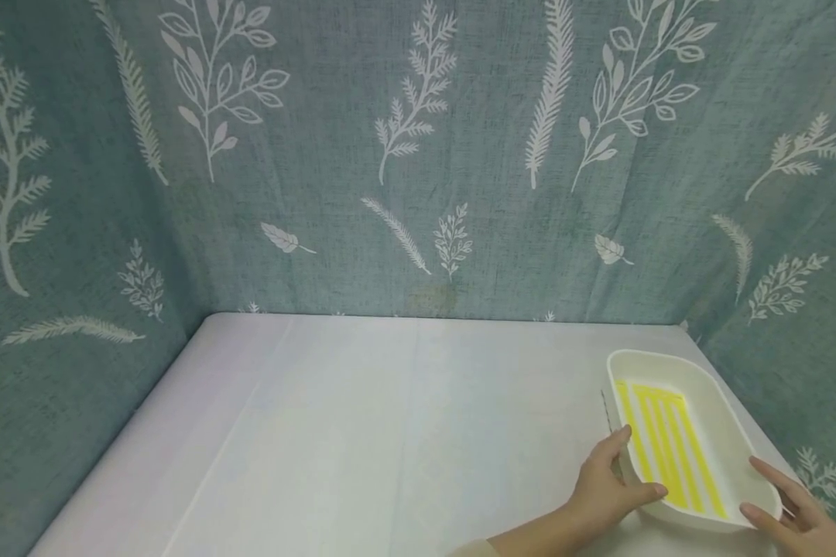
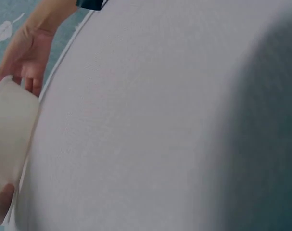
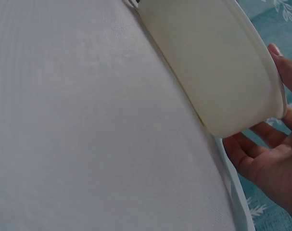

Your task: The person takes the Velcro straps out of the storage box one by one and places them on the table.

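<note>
Left hand grips a white tray together with the right hand.

Teal leaf-patterned fabric hangs well left of the hands, and beyond them. Next comes a white-covered table, stretching to the left hand. That hand, partly curled, pinches the tray's near left corner, thumb over the rim. The tray extends ahead of both hands, yellow stripes along its floor. The right hand, half closed, holds the near right corner between thumb and fingers.
</note>
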The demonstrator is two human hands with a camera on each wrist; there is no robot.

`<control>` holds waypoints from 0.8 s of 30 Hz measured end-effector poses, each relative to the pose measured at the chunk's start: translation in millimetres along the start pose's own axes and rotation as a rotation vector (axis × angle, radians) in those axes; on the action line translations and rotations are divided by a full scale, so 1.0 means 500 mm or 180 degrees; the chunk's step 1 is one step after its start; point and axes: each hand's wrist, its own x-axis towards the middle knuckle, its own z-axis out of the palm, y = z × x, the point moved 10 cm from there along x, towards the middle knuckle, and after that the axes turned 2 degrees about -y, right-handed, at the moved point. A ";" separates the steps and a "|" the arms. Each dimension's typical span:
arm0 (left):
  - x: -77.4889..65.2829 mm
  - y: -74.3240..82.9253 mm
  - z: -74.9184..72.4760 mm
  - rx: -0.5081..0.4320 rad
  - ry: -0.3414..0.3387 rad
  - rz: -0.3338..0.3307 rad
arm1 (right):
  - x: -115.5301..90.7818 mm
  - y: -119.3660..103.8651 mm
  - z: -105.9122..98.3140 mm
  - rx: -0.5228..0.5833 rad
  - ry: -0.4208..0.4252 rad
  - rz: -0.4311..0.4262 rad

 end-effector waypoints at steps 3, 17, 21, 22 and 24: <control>0.000 0.001 -0.004 0.0100 -0.0085 0.0043 | -0.006 -0.016 0.003 -0.0026 0.0054 -0.0163; -0.004 -0.015 -0.035 -0.0177 -0.0221 0.0109 | -0.016 -0.053 0.046 0.0178 -0.0238 -0.0191; -0.005 -0.017 -0.043 -0.0278 -0.0236 0.0127 | -0.016 -0.053 0.059 0.0264 -0.0406 -0.0173; -0.004 -0.018 -0.046 -0.0303 -0.0216 0.0119 | -0.016 -0.053 0.059 0.0241 -0.0406 -0.0169; -0.005 -0.018 -0.052 -0.0359 -0.0172 0.0109 | -0.015 -0.055 0.062 0.0246 -0.0433 -0.0123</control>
